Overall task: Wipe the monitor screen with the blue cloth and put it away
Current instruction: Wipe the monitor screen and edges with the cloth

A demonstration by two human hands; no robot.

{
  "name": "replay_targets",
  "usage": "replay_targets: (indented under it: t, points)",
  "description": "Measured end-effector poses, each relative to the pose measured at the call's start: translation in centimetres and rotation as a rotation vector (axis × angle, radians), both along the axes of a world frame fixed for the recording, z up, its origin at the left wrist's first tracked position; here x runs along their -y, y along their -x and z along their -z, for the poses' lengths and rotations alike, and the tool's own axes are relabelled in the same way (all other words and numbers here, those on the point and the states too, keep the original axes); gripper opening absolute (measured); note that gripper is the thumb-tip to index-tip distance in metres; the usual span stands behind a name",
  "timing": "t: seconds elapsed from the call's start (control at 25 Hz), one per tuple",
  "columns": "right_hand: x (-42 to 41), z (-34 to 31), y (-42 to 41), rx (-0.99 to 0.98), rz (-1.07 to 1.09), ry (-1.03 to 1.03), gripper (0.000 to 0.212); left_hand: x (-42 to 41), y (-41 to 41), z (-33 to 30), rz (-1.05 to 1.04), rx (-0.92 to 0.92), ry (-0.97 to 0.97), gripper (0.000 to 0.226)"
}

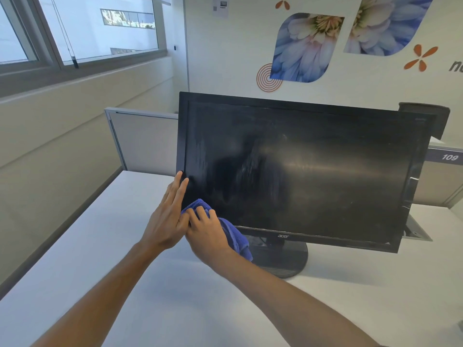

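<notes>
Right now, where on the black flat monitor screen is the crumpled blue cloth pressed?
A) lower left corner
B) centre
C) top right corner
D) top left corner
A: the right hand grips the crumpled blue cloth against the lower left corner of the black flat monitor screen, beside the left hand steadying the bezel.

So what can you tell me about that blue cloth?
The blue cloth looks like soft, fuzzy microfibre, bunched up rather than spread flat. The right hand grips it and holds it at the lower left corner of the monitor screen; a loose fold hangs below the hand, in front of the stand.
</notes>
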State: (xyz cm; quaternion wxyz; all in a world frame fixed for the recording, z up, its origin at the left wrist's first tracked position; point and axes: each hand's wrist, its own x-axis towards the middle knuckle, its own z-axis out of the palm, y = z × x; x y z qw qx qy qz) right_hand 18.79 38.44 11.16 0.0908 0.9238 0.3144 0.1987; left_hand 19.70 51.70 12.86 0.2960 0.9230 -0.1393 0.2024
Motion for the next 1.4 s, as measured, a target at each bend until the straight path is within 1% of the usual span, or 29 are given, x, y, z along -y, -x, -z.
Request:
replay_targets:
  t: [0.2,0.32,0.44,0.52,0.56,0.6,0.68,0.76,0.84,0.88,1.0,1.08,1.2,1.4]
  points:
    - [1.7,0.4,0.1,-0.069,0.034,-0.04,0.034,-0.7,0.2,0.2,-0.071,-0.036,-0.159,0.078]
    - [3.5,0.2,0.4,-0.1,0.091,-0.075,0.035,-1.2,0.3,0.0,-0.09,-0.04,-0.235,0.082]
    - [4.9,-0.5,1.1,-0.161,0.138,-0.089,0.035,-1.3,0.3,-0.1,-0.093,-0.035,-0.241,0.082]
    - [5.4,-1.9,1.4,-0.189,0.136,-0.17,0.031,-1.3,0.3,-0.3,-0.077,-0.021,-0.218,0.083]
    - [5.6,-3.2,1.2,-0.154,0.142,-0.234,0.029,-1.3,0.2,-0.5,-0.07,-0.01,-0.208,0.084]
    - [5.8,-4.8,0.7,-0.073,0.148,-0.309,0.029,-1.2,0.0,-0.8,-0.068,0.002,-0.201,0.085]
    - [6.2,-8.8,-1.3,0.145,0.147,-0.492,0.034,-0.9,-0.5,-1.8,-0.078,0.03,-0.186,0.085]
    - [6.1,-12.8,-4.0,0.282,0.123,-0.595,0.04,-0.4,-1.2,-2.8,-0.083,0.045,-0.168,0.085]
    - [5.0,-15.6,-6.4,0.326,0.109,-0.586,0.044,0.3,-1.8,-3.4,-0.074,0.037,-0.144,0.085]
    - [4.2,-16.3,-7.4,0.328,0.112,-0.545,0.047,0.8,-2.0,-3.5,-0.066,0.033,-0.134,0.085]
    - [2.1,-16.1,-9.3,0.285,0.117,-0.344,0.062,2.1,-2.2,-3.6,-0.061,0.032,-0.102,0.086]
    - [1.5,-15.0,-10.0,0.235,0.114,-0.276,0.069,2.6,-2.3,-3.7,-0.07,0.041,-0.073,0.087]
    - [1.7,-14.0,-10.4,0.213,0.132,-0.281,0.073,2.6,-2.3,-3.5,-0.078,0.051,-0.081,0.088]
    - [3.8,-14.0,-10.4,0.257,0.193,-0.294,0.076,2.9,-2.2,-3.2,-0.09,0.05,-0.097,0.089]
